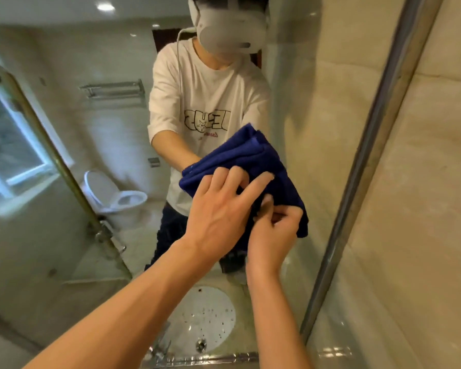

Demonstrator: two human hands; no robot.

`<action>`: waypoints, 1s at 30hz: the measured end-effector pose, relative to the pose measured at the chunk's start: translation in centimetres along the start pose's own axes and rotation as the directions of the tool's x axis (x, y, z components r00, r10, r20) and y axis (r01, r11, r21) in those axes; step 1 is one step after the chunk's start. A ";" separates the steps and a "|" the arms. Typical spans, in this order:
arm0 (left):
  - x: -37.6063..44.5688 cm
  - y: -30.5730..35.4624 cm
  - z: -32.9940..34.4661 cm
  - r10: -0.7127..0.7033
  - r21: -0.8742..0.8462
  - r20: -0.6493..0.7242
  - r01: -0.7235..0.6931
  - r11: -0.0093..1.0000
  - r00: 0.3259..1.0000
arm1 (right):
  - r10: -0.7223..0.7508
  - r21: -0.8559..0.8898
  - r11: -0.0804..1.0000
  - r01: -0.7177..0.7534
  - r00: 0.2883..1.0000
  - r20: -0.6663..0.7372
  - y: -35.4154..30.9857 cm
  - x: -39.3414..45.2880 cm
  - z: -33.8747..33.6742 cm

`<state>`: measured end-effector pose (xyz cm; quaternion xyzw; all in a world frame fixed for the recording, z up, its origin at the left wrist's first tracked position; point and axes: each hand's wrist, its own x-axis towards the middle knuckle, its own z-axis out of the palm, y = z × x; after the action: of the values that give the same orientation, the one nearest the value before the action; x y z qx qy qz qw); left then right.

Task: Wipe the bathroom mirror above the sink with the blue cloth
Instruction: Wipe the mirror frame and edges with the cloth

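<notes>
The folded blue cloth (253, 158) lies flat against the mirror (96, 145), right of its middle. My left hand (224, 209) presses on the cloth with its fingers spread and mostly straight. My right hand (274, 225) sits just below and to the right, its fingers curled and pinching the cloth's lower edge. The mirror shows the reflection of a person in a white T-shirt behind the cloth.
The mirror's metal frame edge (367, 145) runs diagonally on the right, with beige tiled wall (423, 209) beyond it. The round white sink (205, 320) with tap and drain appears reflected at the bottom. A toilet, a towel rack and a glass shower door show in the reflection.
</notes>
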<state>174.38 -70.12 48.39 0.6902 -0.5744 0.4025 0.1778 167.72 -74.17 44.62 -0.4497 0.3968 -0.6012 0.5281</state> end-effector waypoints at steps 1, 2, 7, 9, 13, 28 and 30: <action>-0.8 -1.1 -0.2 -0.015 0.010 -0.011 0.016 1.000 1.000 | -0.017 -0.016 1.000 0.017 1.000 0.021 0.1 -0.7 0.6; -1.6 -2.0 -0.3 -0.033 0.017 -0.017 0.033 0.999 0.999 | -0.038 -0.034 0.999 0.039 0.998 0.039 0.2 -1.3 1.1; -2.5 -2.6 0.0 -0.170 -0.031 -0.034 0.169 0.985 0.985 | -0.148 -0.135 0.976 0.171 0.976 0.162 0.1 -1.2 1.1; -1.7 -1.6 0.2 -0.232 -0.075 -0.051 0.228 0.971 0.971 | -0.238 -0.185 0.944 0.274 0.951 0.196 -1.0 0.3 0.3; 2.2 1.0 -0.7 -0.338 -0.213 -0.104 0.311 0.926 0.935 | -0.541 -0.267 0.767 0.584 0.811 0.221 -5.1 4.1 -0.6; -0.8 5.7 3.0 -0.206 -0.160 0.040 0.210 0.965 0.978 | -0.303 -0.381 0.872 0.306 0.950 0.071 0.2 5.9 -5.4; -3.3 6.0 3.9 -0.202 -0.167 0.131 0.222 0.961 0.971 | -0.173 -0.393 0.897 0.203 0.979 0.112 2.0 5.0 -6.3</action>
<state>170.11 -72.42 42.21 0.7504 -0.5404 0.2877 0.2491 162.05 -79.35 41.53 -0.6068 0.4469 -0.5378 0.3779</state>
